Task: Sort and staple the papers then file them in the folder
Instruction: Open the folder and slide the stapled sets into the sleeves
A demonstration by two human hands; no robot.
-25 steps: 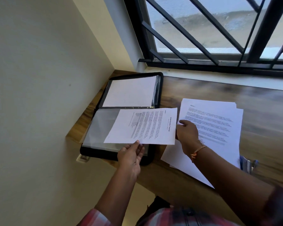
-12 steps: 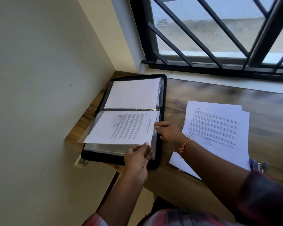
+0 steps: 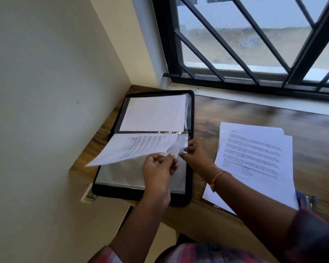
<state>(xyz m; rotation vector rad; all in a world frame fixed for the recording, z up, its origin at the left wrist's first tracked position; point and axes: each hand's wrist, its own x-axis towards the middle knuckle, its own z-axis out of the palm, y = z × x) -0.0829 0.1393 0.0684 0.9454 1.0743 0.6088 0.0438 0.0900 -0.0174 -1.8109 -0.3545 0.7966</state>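
Observation:
A black folder (image 3: 190, 179) with clear plastic sleeves lies open at the left end of the wooden desk. Its far sleeve holds a white sheet (image 3: 154, 114). A printed paper (image 3: 135, 147) sits partly inside a near clear sleeve (image 3: 179, 144), lifted off the folder. My left hand (image 3: 158, 168) pinches the near edge of that paper and sleeve. My right hand (image 3: 195, 152) pinches the sleeve's open right edge. A stack of printed papers (image 3: 254, 160) lies to the right of the folder. A stapler (image 3: 306, 200) shows partly at the stack's near right corner.
The wooden desk (image 3: 235, 109) meets a cream wall on the left and a white sill with a barred window (image 3: 254, 54) at the back. A wall socket (image 3: 88, 195) sits below the desk's left edge. Bare wood lies beyond the paper stack.
The printed paper moved left from above the folder into the near sleeve. Both hands came together at the sleeve's right edge, and the paper with the sleeve is now lifted.

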